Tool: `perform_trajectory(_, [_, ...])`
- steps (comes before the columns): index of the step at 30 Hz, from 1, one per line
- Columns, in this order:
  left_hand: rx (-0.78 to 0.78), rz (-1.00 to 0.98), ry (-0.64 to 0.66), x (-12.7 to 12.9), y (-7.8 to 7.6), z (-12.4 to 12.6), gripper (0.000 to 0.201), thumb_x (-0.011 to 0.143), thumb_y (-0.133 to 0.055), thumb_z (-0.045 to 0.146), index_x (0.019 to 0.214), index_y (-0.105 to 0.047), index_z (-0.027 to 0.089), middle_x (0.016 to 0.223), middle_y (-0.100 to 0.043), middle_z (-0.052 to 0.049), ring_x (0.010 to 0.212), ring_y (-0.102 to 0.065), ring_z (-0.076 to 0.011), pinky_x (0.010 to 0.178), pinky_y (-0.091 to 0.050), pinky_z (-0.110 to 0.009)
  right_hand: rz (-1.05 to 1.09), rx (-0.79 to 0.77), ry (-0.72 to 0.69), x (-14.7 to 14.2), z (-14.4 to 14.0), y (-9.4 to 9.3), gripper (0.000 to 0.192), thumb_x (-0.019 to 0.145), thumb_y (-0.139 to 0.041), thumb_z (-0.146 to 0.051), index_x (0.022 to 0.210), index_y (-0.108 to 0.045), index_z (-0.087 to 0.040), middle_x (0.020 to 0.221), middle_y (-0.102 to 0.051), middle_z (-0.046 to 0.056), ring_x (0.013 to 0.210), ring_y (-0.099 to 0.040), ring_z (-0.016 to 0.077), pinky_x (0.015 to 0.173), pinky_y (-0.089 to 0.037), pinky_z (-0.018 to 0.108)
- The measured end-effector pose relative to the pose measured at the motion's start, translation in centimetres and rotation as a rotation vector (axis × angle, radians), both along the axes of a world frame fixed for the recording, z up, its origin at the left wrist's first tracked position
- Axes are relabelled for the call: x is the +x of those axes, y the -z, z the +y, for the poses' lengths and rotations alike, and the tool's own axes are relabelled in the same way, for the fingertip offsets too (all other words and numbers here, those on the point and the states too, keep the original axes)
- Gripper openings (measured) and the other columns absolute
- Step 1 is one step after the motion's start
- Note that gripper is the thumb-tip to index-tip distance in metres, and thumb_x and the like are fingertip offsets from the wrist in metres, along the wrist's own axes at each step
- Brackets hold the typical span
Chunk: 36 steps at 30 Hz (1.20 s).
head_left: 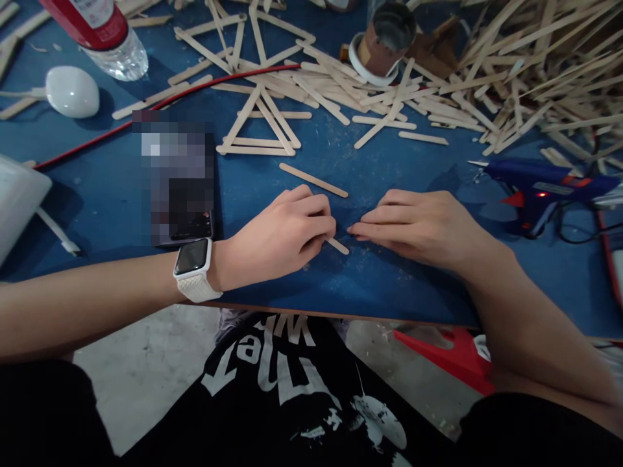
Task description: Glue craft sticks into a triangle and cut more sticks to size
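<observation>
My left hand (287,230), with a watch on its wrist, is closed low over the blue table. From under its curled fingers sticks the end of a wooden craft stick (339,246); the rest of that stick is hidden. Just to the right, my right hand (421,227) has its fingertips pressed together in a pinch. Whatever may be between them is too small to make out. A small gap separates the two hands. Beyond my left knuckles another craft stick (314,180) lies flat and slanted.
Triangles of joined sticks (256,151) lie farther back, before a large heap of loose sticks (516,71). A blue glue gun (545,178) with a red light rests at right. At left are a phone (195,224), a white charger (73,91), a bottle (114,55) and a red cable (195,85).
</observation>
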State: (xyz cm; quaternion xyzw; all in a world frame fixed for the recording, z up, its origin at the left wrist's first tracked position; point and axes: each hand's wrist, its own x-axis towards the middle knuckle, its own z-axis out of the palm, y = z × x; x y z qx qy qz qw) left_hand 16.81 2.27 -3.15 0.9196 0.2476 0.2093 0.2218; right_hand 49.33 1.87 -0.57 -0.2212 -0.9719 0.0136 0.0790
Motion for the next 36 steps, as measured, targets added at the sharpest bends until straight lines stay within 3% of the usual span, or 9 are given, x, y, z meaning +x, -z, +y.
perform_trajectory(36, [-0.013, 0.015, 0.011, -0.01, -0.13, 0.04, 0.029, 0.119, -0.058, 0.011, 0.110, -0.085, 0.018, 0.120, -0.081, -0.012, 0.108, -0.067, -0.0281, 0.097, -0.059, -0.045, 0.009, -0.059, 0.013, 0.16, 0.08, -0.25, 0.032, 0.124, -0.059, -0.017, 0.141, -0.084, -0.026, 0.126, -0.093, 0.006, 0.102, -0.082, 0.0233, 0.073, -0.059, 0.035])
